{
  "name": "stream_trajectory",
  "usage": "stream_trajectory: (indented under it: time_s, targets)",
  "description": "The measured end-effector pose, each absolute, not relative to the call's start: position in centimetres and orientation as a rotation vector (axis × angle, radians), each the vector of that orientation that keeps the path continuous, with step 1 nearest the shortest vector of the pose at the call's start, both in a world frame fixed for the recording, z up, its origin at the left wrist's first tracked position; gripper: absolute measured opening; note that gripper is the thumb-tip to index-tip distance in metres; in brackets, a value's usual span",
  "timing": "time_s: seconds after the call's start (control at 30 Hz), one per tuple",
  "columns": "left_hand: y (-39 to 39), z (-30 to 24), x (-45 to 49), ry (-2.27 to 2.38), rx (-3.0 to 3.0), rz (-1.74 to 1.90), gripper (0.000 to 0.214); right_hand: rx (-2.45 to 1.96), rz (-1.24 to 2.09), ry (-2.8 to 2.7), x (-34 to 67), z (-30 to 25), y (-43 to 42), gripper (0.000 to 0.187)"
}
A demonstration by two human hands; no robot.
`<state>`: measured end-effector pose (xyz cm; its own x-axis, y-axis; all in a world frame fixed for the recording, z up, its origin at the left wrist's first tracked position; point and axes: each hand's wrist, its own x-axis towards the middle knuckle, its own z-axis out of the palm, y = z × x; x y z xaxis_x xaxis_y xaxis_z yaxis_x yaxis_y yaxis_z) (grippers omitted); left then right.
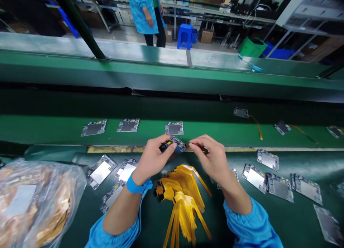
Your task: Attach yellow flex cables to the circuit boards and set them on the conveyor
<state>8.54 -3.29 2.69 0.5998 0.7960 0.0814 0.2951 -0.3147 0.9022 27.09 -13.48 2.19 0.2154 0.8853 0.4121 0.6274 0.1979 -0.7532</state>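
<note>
Beside the right hand (212,156), fingertips pinching what seems a brown strip (187,145), the left hand (156,156) grips a circuit board (179,147), apparently mid-joining, which calls for steady alignment.

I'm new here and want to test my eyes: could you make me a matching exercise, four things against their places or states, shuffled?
Things
1. Bare left hand
2. Heap of flat golden-yellow strips
3. Clear, glossy plastic bagging
4. Bright blue stool

Places or states
A. Upper middle of the picture
B. Holding a flat, dark circuit board
C. Lower left of the picture
D. Lower middle of the picture

Pairs: 1-B, 2-D, 3-C, 4-A.
</note>
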Motion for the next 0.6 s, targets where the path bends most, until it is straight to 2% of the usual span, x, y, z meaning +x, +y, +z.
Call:
stream_trajectory:
  time_s: [0.6]
  targets:
    - [-3.35, 2.53, 8.57, 0.836, 1.923, 0.572, 0.026, -1.5, 0.367, -1.543, 27.44, 2.29, -13.47, 0.012]
